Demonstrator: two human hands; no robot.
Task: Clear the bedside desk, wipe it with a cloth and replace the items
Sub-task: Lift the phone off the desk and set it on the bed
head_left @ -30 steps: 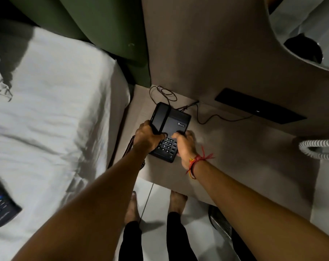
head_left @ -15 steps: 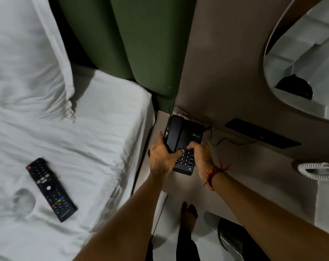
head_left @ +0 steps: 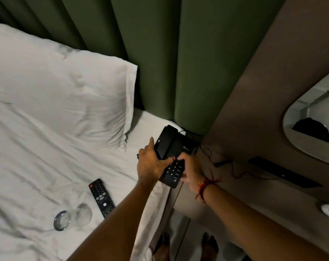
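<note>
A black desk telephone hangs over the gap between the bed and the bedside desk, partly above the mattress edge. My left hand grips its left side, thumb across the keypad. My right hand, with a red thread on the wrist, holds its right lower edge. The phone's black cord trails back across the desk. A black remote control and a clear glass on its side lie on the white sheet.
A white pillow lies at the head of the bed against a green padded headboard. A flat black panel sits on the desk by the wall. A mirror hangs right. My bare feet stand on the floor below.
Both hands have carried the telephone left off the desk toward the bed. My view has swung left, and the pillow, remote and glass have come into sight.
</note>
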